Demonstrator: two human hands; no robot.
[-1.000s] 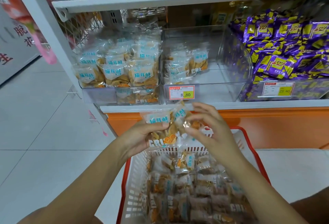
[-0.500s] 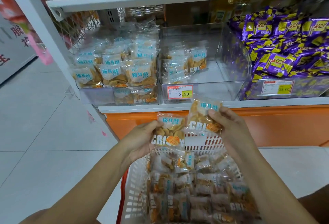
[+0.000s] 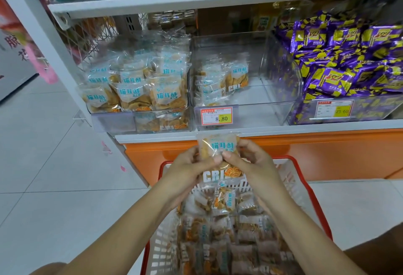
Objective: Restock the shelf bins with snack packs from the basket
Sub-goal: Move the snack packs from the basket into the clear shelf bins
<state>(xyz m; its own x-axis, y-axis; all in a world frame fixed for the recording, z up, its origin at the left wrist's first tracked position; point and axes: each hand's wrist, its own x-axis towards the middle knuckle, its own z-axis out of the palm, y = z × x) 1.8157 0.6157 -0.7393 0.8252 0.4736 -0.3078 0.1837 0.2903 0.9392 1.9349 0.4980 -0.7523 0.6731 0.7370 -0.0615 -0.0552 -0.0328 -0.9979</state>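
Shelf (image 3: 305,129) carries three clear bins. The middle bin (image 3: 257,115) is mostly bare, just a few packs on its left side. The red-rimmed basket (image 3: 290,174) below is full of packs. Left hand (image 3: 189,165) and right hand (image 3: 255,163) both pinch one snack pack (image 3: 219,147), held upright over the basket's far edge, just below the middle bin.

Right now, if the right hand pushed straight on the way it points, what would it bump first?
The right hand points up-left into the snack pack it pinches; just past that is the left hand. Depth is unclear, but the thumbs look nearly touching.
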